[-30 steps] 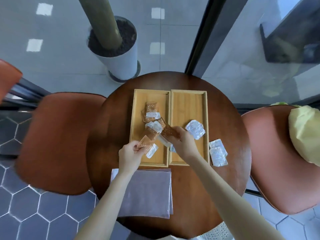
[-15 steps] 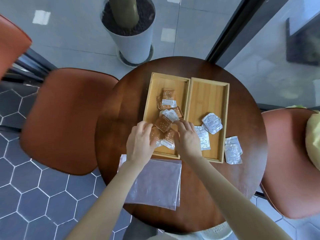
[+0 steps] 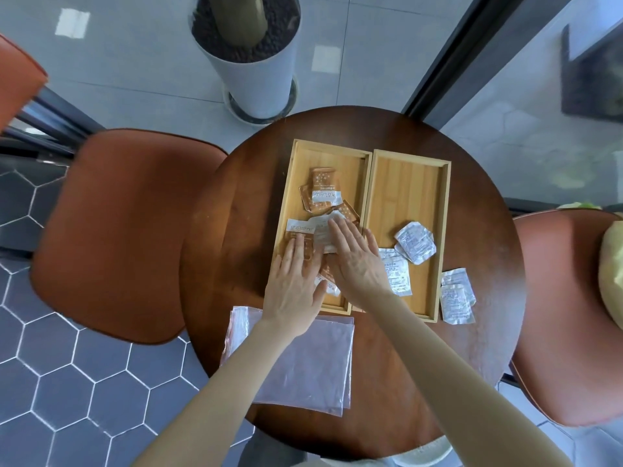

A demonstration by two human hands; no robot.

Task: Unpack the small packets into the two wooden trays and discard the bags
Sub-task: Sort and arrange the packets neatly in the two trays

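Two wooden trays sit side by side on a round dark table. The left tray (image 3: 296,170) holds several orange packets (image 3: 323,187). The right tray (image 3: 409,173) holds silver packets (image 3: 415,242). My left hand (image 3: 296,284) lies flat, fingers spread, on the orange packets at the near end of the left tray. My right hand (image 3: 357,261) lies flat beside it, across the packets and the trays' shared rim, partly covering a silver packet (image 3: 399,276). Two silver packets (image 3: 455,298) lie on the table right of the trays. Clear plastic bags (image 3: 303,362) lie flat near me.
The table (image 3: 232,230) has orange chairs on the left (image 3: 114,230) and right (image 3: 569,315); a yellow-green thing (image 3: 612,271) rests on the right one. A white planter (image 3: 256,72) stands on the floor behind the table. Glass wall at the right.
Both hands have gone from pinching packets to lying flat and spread over the pile in the left tray. The camera view has shifted closer and slightly left.
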